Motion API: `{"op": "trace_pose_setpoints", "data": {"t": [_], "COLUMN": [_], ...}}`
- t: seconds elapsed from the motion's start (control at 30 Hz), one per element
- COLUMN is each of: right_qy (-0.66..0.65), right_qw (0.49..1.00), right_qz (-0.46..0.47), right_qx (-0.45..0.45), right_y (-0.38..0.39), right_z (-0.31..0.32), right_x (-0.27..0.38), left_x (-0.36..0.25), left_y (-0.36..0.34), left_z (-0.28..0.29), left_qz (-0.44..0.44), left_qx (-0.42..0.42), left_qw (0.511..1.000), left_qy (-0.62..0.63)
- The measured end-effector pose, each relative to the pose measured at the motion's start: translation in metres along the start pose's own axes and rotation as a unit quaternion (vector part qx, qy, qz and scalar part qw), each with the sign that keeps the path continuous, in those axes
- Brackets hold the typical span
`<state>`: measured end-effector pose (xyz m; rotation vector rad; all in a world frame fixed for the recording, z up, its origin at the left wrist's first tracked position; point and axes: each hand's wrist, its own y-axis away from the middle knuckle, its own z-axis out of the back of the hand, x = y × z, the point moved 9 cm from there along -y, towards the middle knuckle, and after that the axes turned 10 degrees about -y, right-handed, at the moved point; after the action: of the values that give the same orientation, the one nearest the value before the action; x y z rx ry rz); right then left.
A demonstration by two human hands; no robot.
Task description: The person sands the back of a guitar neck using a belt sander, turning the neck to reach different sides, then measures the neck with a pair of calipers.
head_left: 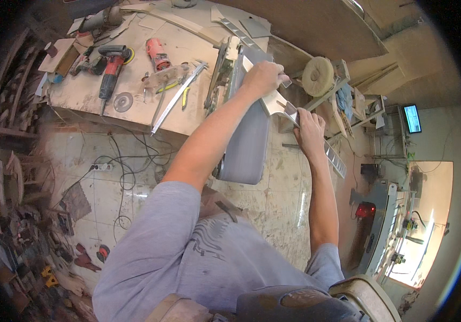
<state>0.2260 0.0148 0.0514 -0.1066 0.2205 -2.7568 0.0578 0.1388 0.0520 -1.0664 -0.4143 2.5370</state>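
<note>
A belt sander (247,140) with a long grey belt stands in front of me, at the right end of the workbench. Both hands hold a pale, flat piece with a curved outline (274,104) at the belt's right side. My left hand (264,80) reaches across the belt, its fingers closed on the far part of the piece. Lower and to the right, my right hand (310,130) grips its near end, where a darker, shiny strip shows. The piece's exact kind is unclear, and my left hand hides part of it.
On the workbench (88,102) lie a red-and-black angle grinder (113,72), a red power tool (158,53), a metal caliper (179,96) and yellow-handled pliers (185,97). A round yellowish wheel (317,77) sits right of the sander. Black cables (126,161) trail over the floor.
</note>
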Motion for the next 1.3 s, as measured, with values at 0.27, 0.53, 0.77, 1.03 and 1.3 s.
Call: {"op": "trace_pose_setpoints", "data": {"t": [0.27, 0.53, 0.77, 1.03, 1.3], "right_qy": [0.021, 0.005, -0.008, -0.02, 0.007], "right_qw": [0.998, 0.996, 0.996, 0.997, 1.0], "right_qz": [0.013, -0.007, -0.028, -0.033, -0.012], "right_qx": [-0.064, -0.09, -0.087, -0.062, -0.028], "right_y": [-0.007, -0.005, 0.006, 0.017, 0.014], "right_z": [-0.009, -0.013, -0.012, -0.006, -0.001], "right_x": [0.008, 0.008, 0.004, -0.006, -0.015], "left_x": [0.009, 0.008, 0.005, 0.0, -0.007], "left_y": [0.004, 0.004, 0.0, -0.004, -0.001], "left_z": [0.007, 0.011, 0.001, -0.013, -0.012], "left_qz": [0.005, 0.01, 0.002, -0.039, -0.017], "left_qx": [-0.01, 0.015, 0.054, 0.019, 0.026], "left_qw": [1.0, 0.999, 0.998, 0.999, 0.999], "left_qy": [-0.028, -0.034, -0.032, 0.01, 0.008]}}
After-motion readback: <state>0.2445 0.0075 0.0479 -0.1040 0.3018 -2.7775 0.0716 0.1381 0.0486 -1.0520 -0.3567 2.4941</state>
